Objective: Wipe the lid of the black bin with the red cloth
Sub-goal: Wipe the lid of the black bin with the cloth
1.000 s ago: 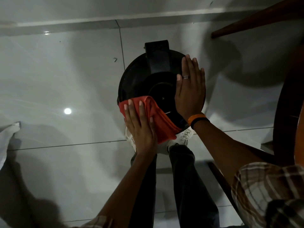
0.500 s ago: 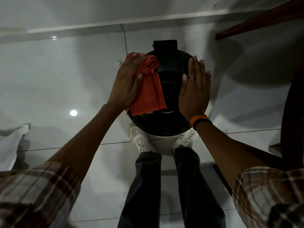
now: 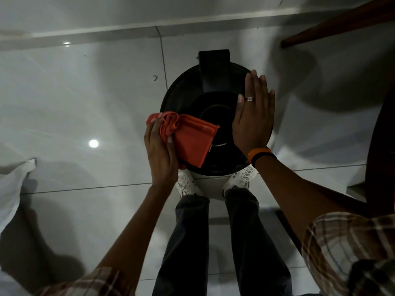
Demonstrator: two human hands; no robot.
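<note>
On the lid of the black bin, the left hand grips the red cloth bunched at its left edge. Its long axis runs diagonally toward the near right. The right hand lies flat and open on the lid's right side.

Red cloth (black lid)

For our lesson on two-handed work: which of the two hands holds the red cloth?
The left hand grips the red cloth at the lid's left edge. The right hand lies flat and empty on the lid's right side.
</note>
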